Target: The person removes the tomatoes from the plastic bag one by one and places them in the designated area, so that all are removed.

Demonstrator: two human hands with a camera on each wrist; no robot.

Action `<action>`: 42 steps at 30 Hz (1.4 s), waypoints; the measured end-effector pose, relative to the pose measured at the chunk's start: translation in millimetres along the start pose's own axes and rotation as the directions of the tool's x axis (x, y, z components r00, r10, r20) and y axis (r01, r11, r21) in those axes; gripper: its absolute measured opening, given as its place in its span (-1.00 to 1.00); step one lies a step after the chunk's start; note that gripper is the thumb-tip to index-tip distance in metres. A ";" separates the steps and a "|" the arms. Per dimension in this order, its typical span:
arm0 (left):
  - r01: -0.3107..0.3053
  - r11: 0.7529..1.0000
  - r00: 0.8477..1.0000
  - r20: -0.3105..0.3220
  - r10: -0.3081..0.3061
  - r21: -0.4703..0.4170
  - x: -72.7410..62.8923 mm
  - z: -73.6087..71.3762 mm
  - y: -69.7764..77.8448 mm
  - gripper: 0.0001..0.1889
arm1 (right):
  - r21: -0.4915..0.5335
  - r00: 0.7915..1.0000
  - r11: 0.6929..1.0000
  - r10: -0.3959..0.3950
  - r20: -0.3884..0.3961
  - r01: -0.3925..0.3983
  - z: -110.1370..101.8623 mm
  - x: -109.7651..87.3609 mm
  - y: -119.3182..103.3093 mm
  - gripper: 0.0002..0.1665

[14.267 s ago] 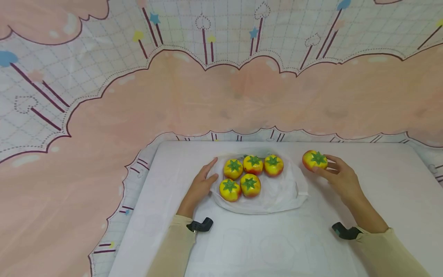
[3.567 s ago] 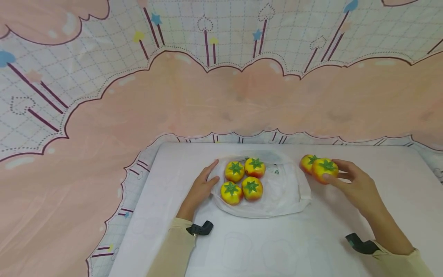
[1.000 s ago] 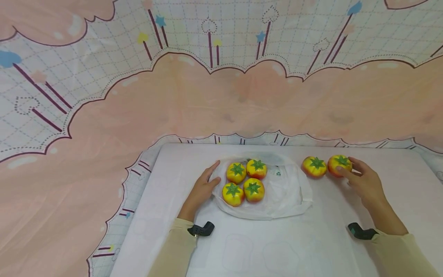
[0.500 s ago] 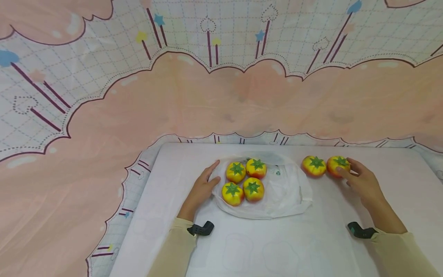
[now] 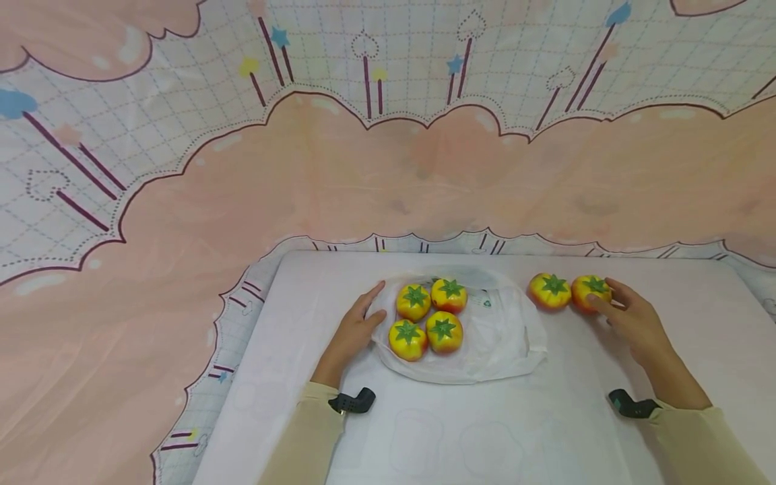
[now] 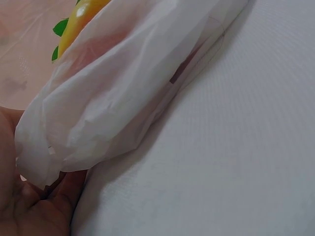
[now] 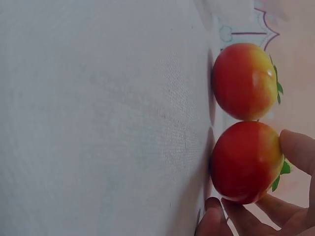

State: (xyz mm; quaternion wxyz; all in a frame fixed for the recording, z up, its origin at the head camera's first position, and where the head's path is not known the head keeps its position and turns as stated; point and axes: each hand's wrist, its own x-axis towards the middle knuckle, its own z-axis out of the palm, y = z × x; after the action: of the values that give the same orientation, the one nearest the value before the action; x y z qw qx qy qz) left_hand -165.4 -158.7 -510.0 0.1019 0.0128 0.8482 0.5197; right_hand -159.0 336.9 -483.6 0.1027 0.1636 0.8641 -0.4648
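My right hand (image 5: 639,327) grips a red-and-yellow tomato (image 5: 585,294) with a green star-shaped top, thumb on its near side and fingers round its far side. In the right wrist view this tomato (image 7: 246,162) sits on the table against or very close to a second tomato (image 7: 244,81), which stands to its left in the head view. My left hand (image 5: 351,333) rests at the left edge of a white plastic bag (image 5: 485,357), index finger and thumb spread. In the left wrist view the bag's crumpled edge (image 6: 98,132) lies over the fingers. Several tomatoes (image 5: 444,332) sit grouped on the bag's left part.
The white table (image 5: 461,444) ends at a back edge just beyond the tomatoes. Behind it hangs a peach-and-white patterned cloth (image 5: 388,175). Bare tabletop lies in front of the bag and right of my right hand.
Seconds ago my right hand carried this tomato past the other one and put it on its right. Over the last second it shifts slightly left, closing the gap. My left hand stays put.
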 end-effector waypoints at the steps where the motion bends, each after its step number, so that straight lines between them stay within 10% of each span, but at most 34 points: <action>1: 0.002 1.000 1.000 -0.001 -0.002 0.001 -0.2 -0.1 -0.2 -0.39 | 0.001 1.000 1.000 0.000 0.000 0.000 0.2 -0.3 -0.4 0.04; 17: -0.010 1.000 1.000 0.002 0.010 0.012 2.9 -0.8 -2.2 -0.39 | -0.014 0.999 1.000 0.013 -0.033 -0.014 -0.3 -5.0 -1.7 0.10; 42: -0.012 1.000 1.000 0.015 0.012 -0.024 1.4 -3.1 -3.6 -0.39 | -0.158 0.951 0.967 -0.229 -0.207 0.198 30.9 -48.8 -51.7 -0.13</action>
State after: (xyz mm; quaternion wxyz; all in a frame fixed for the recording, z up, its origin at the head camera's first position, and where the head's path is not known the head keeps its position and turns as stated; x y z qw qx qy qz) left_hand -167.0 -162.9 -512.1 0.1053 0.0207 0.8410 0.5302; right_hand -132.6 275.3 -444.6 -0.0352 0.1128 0.9122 -0.3922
